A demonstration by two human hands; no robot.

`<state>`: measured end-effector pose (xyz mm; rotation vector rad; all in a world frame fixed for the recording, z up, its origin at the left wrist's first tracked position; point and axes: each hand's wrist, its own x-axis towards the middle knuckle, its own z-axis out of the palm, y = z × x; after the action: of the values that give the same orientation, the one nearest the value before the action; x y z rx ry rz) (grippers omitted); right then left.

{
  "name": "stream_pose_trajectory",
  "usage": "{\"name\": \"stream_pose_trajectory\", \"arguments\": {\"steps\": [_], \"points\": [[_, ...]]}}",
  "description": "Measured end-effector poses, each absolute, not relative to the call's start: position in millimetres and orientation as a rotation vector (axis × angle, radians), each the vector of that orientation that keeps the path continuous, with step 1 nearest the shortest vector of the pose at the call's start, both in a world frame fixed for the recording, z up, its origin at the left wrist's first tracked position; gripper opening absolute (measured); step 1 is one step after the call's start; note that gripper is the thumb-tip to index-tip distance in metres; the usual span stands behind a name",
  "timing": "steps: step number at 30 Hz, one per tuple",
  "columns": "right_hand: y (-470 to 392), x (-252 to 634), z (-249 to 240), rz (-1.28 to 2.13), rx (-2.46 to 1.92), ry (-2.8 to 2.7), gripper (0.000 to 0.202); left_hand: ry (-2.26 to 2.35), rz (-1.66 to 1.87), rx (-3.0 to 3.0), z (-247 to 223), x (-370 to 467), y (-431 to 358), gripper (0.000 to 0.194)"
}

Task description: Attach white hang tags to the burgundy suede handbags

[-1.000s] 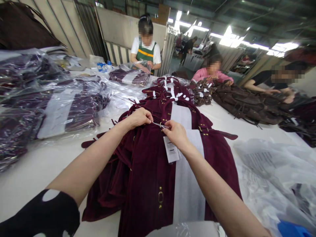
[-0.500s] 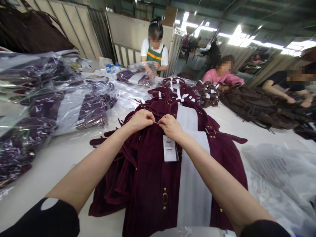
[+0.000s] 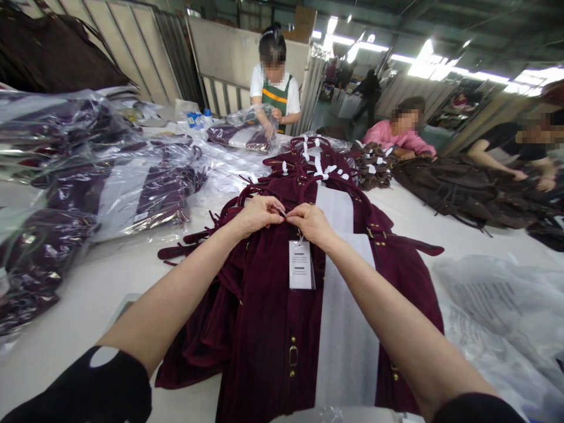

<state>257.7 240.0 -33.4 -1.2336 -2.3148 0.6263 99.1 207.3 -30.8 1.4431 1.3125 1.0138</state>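
Burgundy suede bags with thin straps and brass buckles lie piled on the white table, a pale foam strip running down the top one. My left hand pinches something small and dark above the bag's upper part. Its fingertips nearly meet those of my right hand, which are pinched together on something too small to make out. Below my right hand hangs a white printed tag in a clear sleeve. White wrapping shows around the handles behind.
Plastic-wrapped burgundy bags are stacked at the left. Dark brown bags lie at the right, above clear plastic bags. Across the table, a person in a green apron handles a wrapped bag; two more people work at the right.
My hands have come closer together, fingertips nearly meeting. The tag has shifted slightly left and hangs straighter, with its loop now visible.
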Motion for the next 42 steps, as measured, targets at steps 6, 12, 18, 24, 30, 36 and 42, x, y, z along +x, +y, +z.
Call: {"name": "stream_pose_trajectory", "arguments": {"steps": [6,12,18,24,30,36,42], "points": [[240.7,258.2,-37.5,0.582,-1.206,-2.326,0.013,1.370,1.021,1.511,-33.8,104.3,209.6,0.010],[242.5,259.7,-39.1,0.584,-1.185,-2.337,0.013,1.381,1.039,1.493,-34.4,105.0,209.4,0.008],[241.6,260.8,-40.5,0.601,-1.204,-2.321,0.014,1.356,1.059,1.430,-33.5,105.2,207.7,0.012],[240.0,260.5,-38.4,0.639,-1.201,-2.346,0.014,1.378,1.080,1.480,-35.6,106.4,208.1,0.010],[246.2,270.4,-41.4,0.655,-1.192,-2.301,0.026,1.413,1.139,1.389,-37.5,106.8,208.9,0.010],[244.6,270.8,-36.7,0.611,-1.152,-2.395,0.021,1.430,1.145,1.410,-38.0,101.7,209.6,0.008],[244.9,262.6,-34.9,0.580,-1.180,-2.453,0.016,1.437,1.179,1.413,-40.4,96.6,208.6,0.010]]}}
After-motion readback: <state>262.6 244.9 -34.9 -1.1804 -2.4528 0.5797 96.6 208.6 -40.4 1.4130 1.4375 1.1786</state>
